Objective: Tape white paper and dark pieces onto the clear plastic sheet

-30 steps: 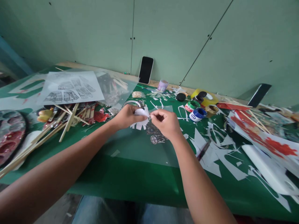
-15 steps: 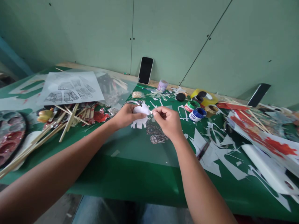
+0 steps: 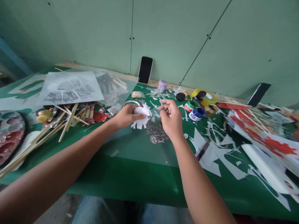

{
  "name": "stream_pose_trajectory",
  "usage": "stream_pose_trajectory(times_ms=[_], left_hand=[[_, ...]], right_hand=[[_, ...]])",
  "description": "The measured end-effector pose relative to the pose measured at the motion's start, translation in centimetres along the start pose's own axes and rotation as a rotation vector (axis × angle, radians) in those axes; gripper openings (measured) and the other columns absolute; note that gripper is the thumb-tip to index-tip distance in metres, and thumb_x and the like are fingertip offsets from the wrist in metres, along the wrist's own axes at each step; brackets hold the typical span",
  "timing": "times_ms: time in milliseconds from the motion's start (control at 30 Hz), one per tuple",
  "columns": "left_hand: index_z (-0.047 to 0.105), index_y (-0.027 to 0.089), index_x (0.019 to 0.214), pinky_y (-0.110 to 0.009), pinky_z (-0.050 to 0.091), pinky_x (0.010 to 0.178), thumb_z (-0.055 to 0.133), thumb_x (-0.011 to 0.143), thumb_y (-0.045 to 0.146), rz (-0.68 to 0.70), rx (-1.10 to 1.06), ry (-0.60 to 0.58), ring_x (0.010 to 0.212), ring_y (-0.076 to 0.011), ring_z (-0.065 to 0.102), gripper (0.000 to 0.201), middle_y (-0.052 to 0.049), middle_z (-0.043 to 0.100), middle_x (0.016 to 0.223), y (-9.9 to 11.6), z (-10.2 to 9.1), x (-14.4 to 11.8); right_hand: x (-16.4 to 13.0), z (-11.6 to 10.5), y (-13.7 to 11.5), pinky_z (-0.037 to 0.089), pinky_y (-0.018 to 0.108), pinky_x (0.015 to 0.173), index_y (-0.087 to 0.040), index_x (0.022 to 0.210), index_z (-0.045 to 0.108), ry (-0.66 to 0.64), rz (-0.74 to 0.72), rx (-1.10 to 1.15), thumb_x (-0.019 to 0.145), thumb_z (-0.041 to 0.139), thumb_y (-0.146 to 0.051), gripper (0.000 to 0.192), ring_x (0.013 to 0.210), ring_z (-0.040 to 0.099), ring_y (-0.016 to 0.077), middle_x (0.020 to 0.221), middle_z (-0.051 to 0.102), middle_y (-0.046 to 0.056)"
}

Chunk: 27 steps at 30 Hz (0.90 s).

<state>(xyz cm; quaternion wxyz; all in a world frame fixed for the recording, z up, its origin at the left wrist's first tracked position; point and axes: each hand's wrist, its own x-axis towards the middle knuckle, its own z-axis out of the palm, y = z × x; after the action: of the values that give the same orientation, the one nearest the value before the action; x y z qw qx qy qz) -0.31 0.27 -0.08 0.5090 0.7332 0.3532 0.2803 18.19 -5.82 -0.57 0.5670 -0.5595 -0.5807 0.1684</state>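
Observation:
My left hand (image 3: 128, 116) grips a white paper cutout (image 3: 143, 112) with a notched, fringed edge, its thumb lying on top. To the right of the cutout, my right hand (image 3: 171, 118) is raised with bent fingers apart from the thumb. Nothing clear shows between those fingers. A dark patterned sheet (image 3: 158, 139) lies under a clear plastic film, partly covered by my right hand. Behind my left hand sits a roll of tape (image 3: 132, 103).
Paint jars, including a blue one (image 3: 197, 114), stand at right of centre. Paper scraps (image 3: 211, 158) and a pen-like knife (image 3: 202, 151) lie nearer. Wooden sticks (image 3: 68, 123) and a paint palette (image 3: 10, 137) are on the left. A phone (image 3: 145, 70) leans against the wall.
My right hand has drawn away from the cutout's edge, up and to the right, and its fingers have spread. My left hand keeps the cutout in nearly the same spot.

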Motion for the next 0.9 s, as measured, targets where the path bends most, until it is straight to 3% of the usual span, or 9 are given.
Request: stream_pose_trajectory(times_ms=[133, 200, 333, 467, 633, 900], left_hand=[[0.063, 0.012, 0.068, -0.021, 0.039, 0.049, 0.073, 0.068, 0.039, 0.0, 0.064, -0.057, 0.054, -0.0108, 0.054, 0.029, -0.001, 0.061, 0.06, 0.3, 0.3, -0.3], [0.06, 0.013, 0.063, -0.02, 0.036, 0.047, 0.074, 0.067, 0.041, 0.017, 0.093, -0.079, 0.052, -0.009, 0.05, 0.032, 0.001, 0.056, 0.057, 0.3, 0.4, -0.3], [0.062, 0.013, 0.069, -0.02, 0.036, 0.049, 0.073, 0.069, 0.044, 0.08, 0.08, -0.035, 0.055, -0.0091, 0.05, 0.033, 0.001, 0.057, 0.061, 0.2, 0.4, -0.1], [0.064, 0.014, 0.073, -0.021, 0.036, 0.049, 0.072, 0.07, 0.043, 0.122, -0.019, 0.059, 0.055, -0.0094, 0.05, 0.031, 0.0, 0.058, 0.063, 0.4, 0.3, 0.0], [0.067, 0.013, 0.069, -0.022, 0.034, 0.049, 0.07, 0.072, 0.042, 0.109, -0.022, 0.053, 0.053, -0.0096, 0.047, 0.029, -0.001, 0.057, 0.06, 0.5, 0.4, -0.2], [0.062, 0.013, 0.059, -0.023, 0.029, 0.049, 0.06, 0.075, 0.031, 0.147, 0.063, 0.054, 0.053, -0.008, 0.036, 0.024, 0.001, 0.048, 0.055, 0.3, 0.4, -0.3]], right_hand=[[-0.3, 0.6, -0.2, 0.045, 0.029, 0.064, -0.021, 0.115, 0.058, -0.28, 0.044, 0.149, 0.081, 0.063, -0.036, 0.037, 0.071, 0.056, 0.0135, 0.089, 0.062, 0.003], [-0.5, 0.9, -0.3, 0.044, 0.028, 0.062, -0.021, 0.118, 0.057, -0.34, 0.066, 0.188, 0.079, 0.066, -0.034, 0.042, 0.067, 0.053, 0.0126, 0.082, 0.058, 0.0], [-0.5, 1.0, -0.2, 0.04, 0.026, 0.057, -0.02, 0.114, 0.06, -0.277, 0.093, 0.221, 0.079, 0.063, -0.029, 0.037, 0.061, 0.044, 0.0102, 0.073, 0.048, -0.004], [-0.3, 0.7, -0.3, 0.037, 0.025, 0.054, -0.019, 0.11, 0.062, -0.295, 0.116, 0.263, 0.077, 0.065, -0.032, 0.035, 0.058, 0.042, 0.0093, 0.069, 0.047, -0.005], [-0.6, 0.7, -0.9, 0.031, 0.024, 0.05, -0.016, 0.078, 0.063, -0.284, 0.148, 0.174, 0.075, 0.066, -0.042, 0.026, 0.054, 0.04, 0.0088, 0.06, 0.05, -0.003], [-0.6, 0.7, -1.2, 0.03, 0.024, 0.048, -0.016, 0.07, 0.063, -0.269, 0.17, 0.066, 0.069, 0.063, -0.034, 0.018, 0.053, 0.041, 0.0097, 0.059, 0.053, -0.001]])
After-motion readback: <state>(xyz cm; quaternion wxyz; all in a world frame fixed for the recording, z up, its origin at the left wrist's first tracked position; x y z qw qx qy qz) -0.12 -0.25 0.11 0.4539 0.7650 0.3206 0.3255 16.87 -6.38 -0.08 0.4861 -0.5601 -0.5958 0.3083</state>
